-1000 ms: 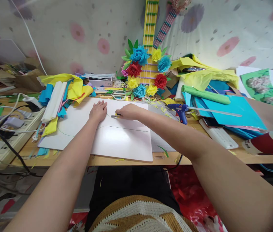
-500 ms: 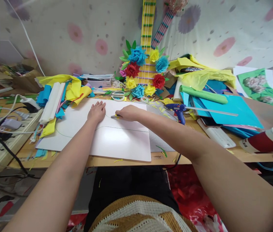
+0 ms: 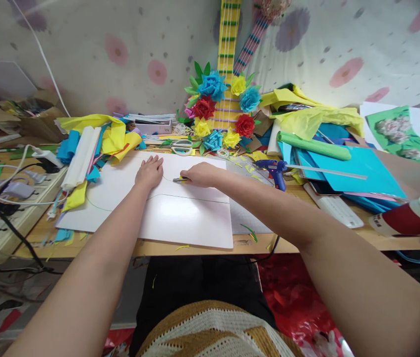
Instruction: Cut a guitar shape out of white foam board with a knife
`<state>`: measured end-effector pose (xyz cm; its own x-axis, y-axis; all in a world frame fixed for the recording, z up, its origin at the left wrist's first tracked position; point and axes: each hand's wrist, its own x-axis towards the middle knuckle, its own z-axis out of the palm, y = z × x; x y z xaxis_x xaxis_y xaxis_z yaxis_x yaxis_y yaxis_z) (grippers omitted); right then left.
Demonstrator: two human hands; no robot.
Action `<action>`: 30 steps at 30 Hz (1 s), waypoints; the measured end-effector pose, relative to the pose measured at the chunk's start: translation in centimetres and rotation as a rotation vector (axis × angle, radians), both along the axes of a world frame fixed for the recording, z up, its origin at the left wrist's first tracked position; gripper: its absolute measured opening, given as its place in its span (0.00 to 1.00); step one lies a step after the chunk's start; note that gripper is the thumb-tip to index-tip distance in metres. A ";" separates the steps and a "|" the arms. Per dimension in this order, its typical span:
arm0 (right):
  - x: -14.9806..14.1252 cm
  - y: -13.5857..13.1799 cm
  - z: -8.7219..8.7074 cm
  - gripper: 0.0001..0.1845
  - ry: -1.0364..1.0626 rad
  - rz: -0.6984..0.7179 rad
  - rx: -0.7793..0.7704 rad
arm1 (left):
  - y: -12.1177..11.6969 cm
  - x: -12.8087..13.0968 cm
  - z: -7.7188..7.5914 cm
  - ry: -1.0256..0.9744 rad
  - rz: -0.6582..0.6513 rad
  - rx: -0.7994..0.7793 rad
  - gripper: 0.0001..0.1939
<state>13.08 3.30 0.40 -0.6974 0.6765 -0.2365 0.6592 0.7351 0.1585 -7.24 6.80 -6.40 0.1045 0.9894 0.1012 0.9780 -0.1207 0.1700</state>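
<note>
A white board point(image 3: 191, 223) with a thin curved line drawn on it lies on the wooden table. My left hand point(image 3: 149, 172) rests flat on the board's upper part, fingers stretched out. Just right of it, my right hand point(image 3: 202, 175) is closed round a utility knife point(image 3: 180, 179), its blade end pointing left at the board near the curved line. The knife's handle is mostly hidden in my fingers. Beneath the board's right side shows a grey cutting mat point(image 3: 249, 218).
A blue glue gun point(image 3: 275, 171) lies right of the mat, beside blue sheets point(image 3: 358, 171). Scissors point(image 3: 182, 147) lie behind the board, before a flower-decorated paper guitar point(image 3: 226, 106). Crepe paper rolls point(image 3: 81, 158) and a power strip point(image 3: 42, 198) are left; a red-white cup point(image 3: 410, 215) stands right.
My right hand and the utility knife have shifted very slightly to the right along the board. My left hand stays in place on the board.
</note>
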 end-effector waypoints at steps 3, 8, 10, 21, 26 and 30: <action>0.1 -0.1 0.1 0.19 -0.013 -0.003 0.002 | 0.1 -0.1 -0.1 -0.005 0.003 -0.004 0.26; 0.4 -0.4 0.1 0.18 -0.034 -0.015 -0.002 | 0.1 -0.1 -0.2 -0.003 0.003 0.011 0.26; 0.4 -0.4 0.1 0.18 -0.034 -0.017 -0.001 | 0.1 -0.1 -0.2 -0.003 0.003 0.010 0.26; 0.9 -0.6 0.3 0.19 -0.039 -0.023 -0.011 | 0.2 -0.1 -0.3 0.005 0.003 0.004 0.26; 1.2 -0.2 -0.2 0.20 -0.023 -0.013 -0.009 | 0.2 -0.1 -0.2 0.009 0.008 -0.006 0.26; 1.5 -0.3 -0.3 0.20 -0.023 -0.018 -0.002 | 0.2 -0.1 -0.2 0.005 0.006 0.006 0.26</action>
<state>14.56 3.04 0.14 -0.6792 0.6886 -0.2540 0.6687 0.7232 0.1725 -7.31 6.97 -6.63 0.0989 0.9894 0.1068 0.9796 -0.1156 0.1646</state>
